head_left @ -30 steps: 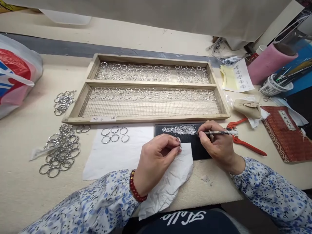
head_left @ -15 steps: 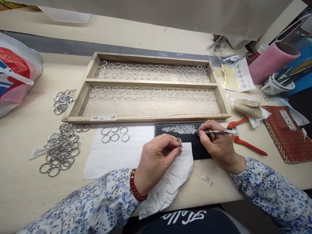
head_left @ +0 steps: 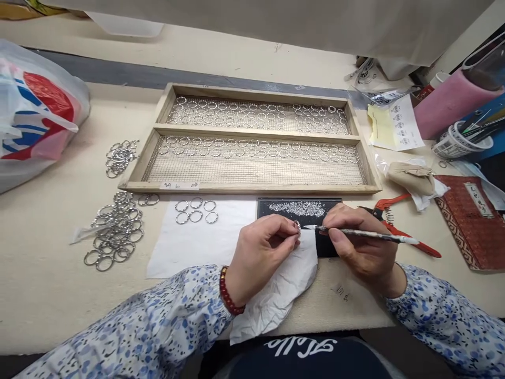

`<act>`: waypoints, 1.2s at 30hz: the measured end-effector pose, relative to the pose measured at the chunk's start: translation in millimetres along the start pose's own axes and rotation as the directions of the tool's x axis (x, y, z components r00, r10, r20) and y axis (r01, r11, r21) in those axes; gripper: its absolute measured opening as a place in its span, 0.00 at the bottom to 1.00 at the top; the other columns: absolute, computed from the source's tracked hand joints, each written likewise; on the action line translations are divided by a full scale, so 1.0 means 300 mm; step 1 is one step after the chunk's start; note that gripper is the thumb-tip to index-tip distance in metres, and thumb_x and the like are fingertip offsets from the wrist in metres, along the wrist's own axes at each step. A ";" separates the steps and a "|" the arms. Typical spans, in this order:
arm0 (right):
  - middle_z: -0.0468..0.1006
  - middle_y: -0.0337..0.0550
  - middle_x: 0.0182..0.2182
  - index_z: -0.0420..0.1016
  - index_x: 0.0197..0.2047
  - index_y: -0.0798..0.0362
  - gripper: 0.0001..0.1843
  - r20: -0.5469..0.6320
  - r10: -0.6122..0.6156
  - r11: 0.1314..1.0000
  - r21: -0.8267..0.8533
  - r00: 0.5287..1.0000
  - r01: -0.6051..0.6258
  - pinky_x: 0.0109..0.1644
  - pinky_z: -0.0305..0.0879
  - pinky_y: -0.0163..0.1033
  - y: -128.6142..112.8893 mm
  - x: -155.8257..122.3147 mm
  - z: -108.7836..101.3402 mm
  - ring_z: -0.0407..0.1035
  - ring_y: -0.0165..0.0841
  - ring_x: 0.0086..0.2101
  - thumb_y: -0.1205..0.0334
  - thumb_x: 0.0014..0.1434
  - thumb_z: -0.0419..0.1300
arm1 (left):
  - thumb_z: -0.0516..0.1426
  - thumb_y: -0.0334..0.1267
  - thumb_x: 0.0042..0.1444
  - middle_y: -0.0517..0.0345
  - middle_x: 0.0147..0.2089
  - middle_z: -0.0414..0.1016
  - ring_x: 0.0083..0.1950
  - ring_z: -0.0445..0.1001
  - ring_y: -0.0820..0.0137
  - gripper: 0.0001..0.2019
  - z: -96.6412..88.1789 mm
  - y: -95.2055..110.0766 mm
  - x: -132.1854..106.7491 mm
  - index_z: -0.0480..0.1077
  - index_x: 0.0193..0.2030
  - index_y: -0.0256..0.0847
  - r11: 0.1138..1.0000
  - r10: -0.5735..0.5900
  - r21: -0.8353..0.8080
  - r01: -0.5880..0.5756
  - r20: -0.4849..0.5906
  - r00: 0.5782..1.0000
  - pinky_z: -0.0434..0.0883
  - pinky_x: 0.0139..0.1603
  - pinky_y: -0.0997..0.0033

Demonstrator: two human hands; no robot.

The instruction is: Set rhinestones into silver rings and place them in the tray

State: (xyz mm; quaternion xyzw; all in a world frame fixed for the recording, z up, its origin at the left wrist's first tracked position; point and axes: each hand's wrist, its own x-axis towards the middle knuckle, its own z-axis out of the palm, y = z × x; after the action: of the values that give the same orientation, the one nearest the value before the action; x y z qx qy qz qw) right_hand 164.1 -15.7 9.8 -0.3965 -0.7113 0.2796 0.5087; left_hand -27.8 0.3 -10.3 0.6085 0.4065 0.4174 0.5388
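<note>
My left hand (head_left: 262, 250) pinches a small metal ring (head_left: 296, 227) between thumb and fingers, over a crumpled white paper (head_left: 280, 295). My right hand (head_left: 361, 245) grips a thin pick tool (head_left: 363, 234) like a pen, its tip almost touching the ring. Just behind both hands lies a black tray (head_left: 329, 247) with a strip of tiny clear stones (head_left: 298, 208). Several finished rings (head_left: 196, 210) rest on a white sheet (head_left: 197, 245) to the left.
A wooden mesh frame (head_left: 252, 187) holds rows of rings behind the tray. Loose ring piles (head_left: 114, 231) lie at the left beside a plastic bag (head_left: 35, 110). Red pliers (head_left: 394, 210), a red booklet (head_left: 469, 216), papers and a pink roll (head_left: 453, 102) crowd the right.
My right hand drew the tool back from the stones toward the ring held in my left hand. The view shifted slightly; the left hand kept its pinch.
</note>
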 end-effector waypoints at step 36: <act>0.73 0.41 0.31 0.72 0.39 0.52 0.09 -0.074 0.016 0.989 -0.142 0.997 -0.026 0.38 0.66 0.42 0.013 -0.002 -0.007 0.70 0.34 0.34 0.74 0.57 0.58 | 0.61 0.26 0.52 0.51 0.36 0.77 0.39 0.78 0.66 0.04 -0.001 0.003 0.001 0.74 0.31 0.37 1.000 -0.004 0.014 0.004 -0.002 1.000 0.79 0.38 0.64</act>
State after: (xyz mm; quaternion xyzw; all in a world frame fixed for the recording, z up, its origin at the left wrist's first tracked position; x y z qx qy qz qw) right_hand 167.3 -14.1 7.1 -0.4493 -0.7063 0.2184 0.5015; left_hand -27.8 0.7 -9.4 0.6110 0.4113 0.4139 0.5350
